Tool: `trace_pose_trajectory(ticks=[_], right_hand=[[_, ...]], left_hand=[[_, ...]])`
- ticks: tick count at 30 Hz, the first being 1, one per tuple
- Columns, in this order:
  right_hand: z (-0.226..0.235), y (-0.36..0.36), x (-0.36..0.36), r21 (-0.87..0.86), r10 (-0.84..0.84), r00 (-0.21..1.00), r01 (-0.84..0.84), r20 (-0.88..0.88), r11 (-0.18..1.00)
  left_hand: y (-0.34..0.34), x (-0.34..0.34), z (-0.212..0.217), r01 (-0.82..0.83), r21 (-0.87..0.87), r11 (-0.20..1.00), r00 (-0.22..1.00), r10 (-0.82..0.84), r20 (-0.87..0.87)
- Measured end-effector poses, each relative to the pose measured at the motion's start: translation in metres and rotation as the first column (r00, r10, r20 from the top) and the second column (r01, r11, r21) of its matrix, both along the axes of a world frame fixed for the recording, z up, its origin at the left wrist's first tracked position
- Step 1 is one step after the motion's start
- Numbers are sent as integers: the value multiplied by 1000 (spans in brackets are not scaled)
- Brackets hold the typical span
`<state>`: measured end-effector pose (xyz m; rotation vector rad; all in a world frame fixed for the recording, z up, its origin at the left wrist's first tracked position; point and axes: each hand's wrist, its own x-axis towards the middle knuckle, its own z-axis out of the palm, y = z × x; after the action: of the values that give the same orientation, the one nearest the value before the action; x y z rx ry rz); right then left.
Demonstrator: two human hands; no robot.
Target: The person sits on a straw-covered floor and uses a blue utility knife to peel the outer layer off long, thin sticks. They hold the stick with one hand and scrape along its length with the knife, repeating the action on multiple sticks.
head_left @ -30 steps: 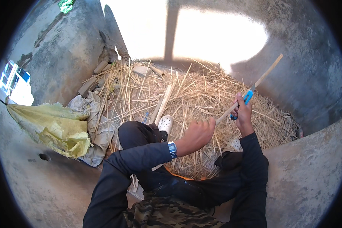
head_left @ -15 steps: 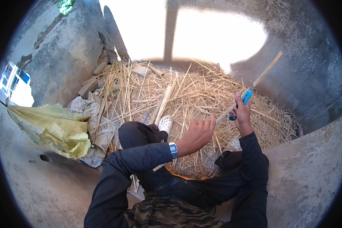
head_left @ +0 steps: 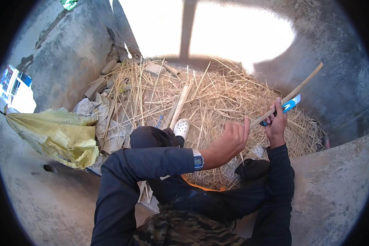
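Observation:
A long, thin pale bamboo strip [head_left: 305, 83] slants up and to the right in front of me. My left hand [head_left: 229, 141] is closed round its near end, with the back of the hand toward me. My right hand [head_left: 276, 123] grips a blue utility knife [head_left: 291, 103], thumb up, and the knife lies along the strip's side. Between the two hands a short stretch of the strip shows. Fingers hide most of the knife's handle, and where its edge meets the strip I cannot make out.
Straw and loose split strips [head_left: 180, 102] cover the floor ahead. A yellow torn sack [head_left: 55, 133] and grey crumpled cloth [head_left: 110, 137] lie at left. My white clog [head_left: 181, 128] rests among the straw. Concrete walls [head_left: 76, 57] surround me, with bright sunlight on the far one.
Both hands have moved right with the strip, and the left hand sits nearer the right one. The knife has turned, so its blue side now points up and to the right.

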<state>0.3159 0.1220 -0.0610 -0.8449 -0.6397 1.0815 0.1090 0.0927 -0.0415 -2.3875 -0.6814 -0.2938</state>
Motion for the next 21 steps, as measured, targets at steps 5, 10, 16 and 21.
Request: trace_pose_trajectory(ticks=[5,10,16,21], right_hand=[[0,-4,2,16,-7,1000,7,3,1000],[3,-1,4,-310,35,965,50,262,949],[-17,-14,-64,-67,59,692,-15,719,998],[-12,-43,-119,-59,167,543,-211,823,976]], left_hand=[[-4,3,2,11,-61,998,1000,-9,20],[23,3,-17,-17,-231,973,999,23,23],[107,4,-63,-59,-664,745,922,296,250],[126,23,-84,-131,-729,671,847,458,270]])
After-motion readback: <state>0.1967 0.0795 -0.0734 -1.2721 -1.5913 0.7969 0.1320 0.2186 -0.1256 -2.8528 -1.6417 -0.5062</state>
